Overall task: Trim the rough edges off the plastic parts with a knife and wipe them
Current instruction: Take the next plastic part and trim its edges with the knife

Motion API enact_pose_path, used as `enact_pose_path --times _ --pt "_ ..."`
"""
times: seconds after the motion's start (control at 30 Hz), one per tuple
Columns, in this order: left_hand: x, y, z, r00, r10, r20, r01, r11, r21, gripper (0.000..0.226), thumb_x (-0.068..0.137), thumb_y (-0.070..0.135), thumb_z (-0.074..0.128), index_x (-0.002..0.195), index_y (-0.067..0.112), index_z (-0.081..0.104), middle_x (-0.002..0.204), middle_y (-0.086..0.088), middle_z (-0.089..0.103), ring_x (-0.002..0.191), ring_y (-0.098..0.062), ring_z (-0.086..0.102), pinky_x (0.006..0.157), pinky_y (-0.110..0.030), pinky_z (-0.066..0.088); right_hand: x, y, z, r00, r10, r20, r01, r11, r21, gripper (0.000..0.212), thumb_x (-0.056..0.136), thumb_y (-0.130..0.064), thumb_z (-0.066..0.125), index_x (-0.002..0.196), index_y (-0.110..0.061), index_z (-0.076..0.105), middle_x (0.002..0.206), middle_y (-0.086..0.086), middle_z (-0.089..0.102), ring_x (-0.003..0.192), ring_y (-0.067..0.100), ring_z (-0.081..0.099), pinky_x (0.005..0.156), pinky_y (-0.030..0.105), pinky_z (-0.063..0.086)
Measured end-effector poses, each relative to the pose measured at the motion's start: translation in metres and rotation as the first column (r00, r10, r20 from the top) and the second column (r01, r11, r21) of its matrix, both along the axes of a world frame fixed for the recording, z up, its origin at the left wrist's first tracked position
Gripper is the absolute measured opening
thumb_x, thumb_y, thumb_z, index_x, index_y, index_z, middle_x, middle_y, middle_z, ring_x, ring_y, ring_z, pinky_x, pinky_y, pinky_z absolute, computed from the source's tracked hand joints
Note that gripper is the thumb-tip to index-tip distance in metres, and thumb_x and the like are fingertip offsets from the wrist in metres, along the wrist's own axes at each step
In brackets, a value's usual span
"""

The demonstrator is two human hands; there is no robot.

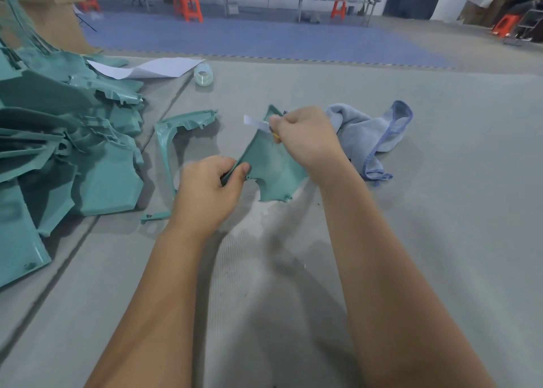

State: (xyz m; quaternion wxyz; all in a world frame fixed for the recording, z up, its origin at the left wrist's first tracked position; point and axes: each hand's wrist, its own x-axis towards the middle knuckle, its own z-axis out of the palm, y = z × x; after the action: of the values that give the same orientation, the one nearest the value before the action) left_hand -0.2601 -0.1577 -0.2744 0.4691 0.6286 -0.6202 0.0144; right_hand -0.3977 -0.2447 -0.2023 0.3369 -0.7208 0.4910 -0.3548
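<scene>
A heap of teal plastic parts [58,141] lies at the far left on the grey mat [411,211], with one curved part [170,135] lying apart just beside it. The left hand [205,194] pinches the near edge of a teal triangular part [270,167], thumb on top, holding it tilted above the mat. The right hand [305,135] is curled round a knife [258,122], its pale blade pointing left near the part's upper edge. A blue cloth [370,135] lies crumpled behind the right hand.
</scene>
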Motion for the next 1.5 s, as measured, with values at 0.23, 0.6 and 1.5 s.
enact_pose_path --times 0.23,0.6,1.5 --pt "-0.001 0.004 0.002 0.999 -0.027 0.034 0.028 0.999 -0.027 0.042 0.091 0.023 0.057 0.054 0.008 0.044 0.051 0.002 0.038 0.053 -0.018 0.040 0.049 -0.025 0.026 0.002 0.005 -0.002 0.997 0.051 -0.063 -0.051 0.999 0.005 0.031 0.091 -0.023 0.058 0.062 -0.011 0.054 0.047 -0.001 0.032 0.051 0.019 0.031 0.055 0.029 0.029" --pt "0.001 0.001 0.001 1.000 -0.012 0.028 0.012 1.000 -0.005 0.043 0.092 0.024 0.056 0.056 0.003 0.044 0.052 -0.002 0.038 0.053 -0.019 0.039 0.050 -0.027 0.026 -0.003 -0.020 0.005 0.989 -0.149 0.001 0.148 0.982 -0.115 0.045 0.092 -0.027 0.055 0.054 -0.016 0.032 0.047 -0.003 0.024 0.051 0.019 0.024 0.052 0.031 0.022" --pt "-0.035 0.000 -0.003 0.979 0.118 0.164 -0.142 0.979 0.143 0.044 0.101 0.038 0.033 0.139 0.023 0.050 0.126 -0.003 0.052 0.107 -0.022 0.055 0.080 -0.034 0.045 -0.007 0.005 -0.031 0.427 -0.153 0.891 -0.056 0.979 0.194 0.027 0.100 -0.028 0.053 0.078 -0.016 0.044 0.065 0.000 0.044 0.054 0.011 0.043 0.058 0.022 0.043"
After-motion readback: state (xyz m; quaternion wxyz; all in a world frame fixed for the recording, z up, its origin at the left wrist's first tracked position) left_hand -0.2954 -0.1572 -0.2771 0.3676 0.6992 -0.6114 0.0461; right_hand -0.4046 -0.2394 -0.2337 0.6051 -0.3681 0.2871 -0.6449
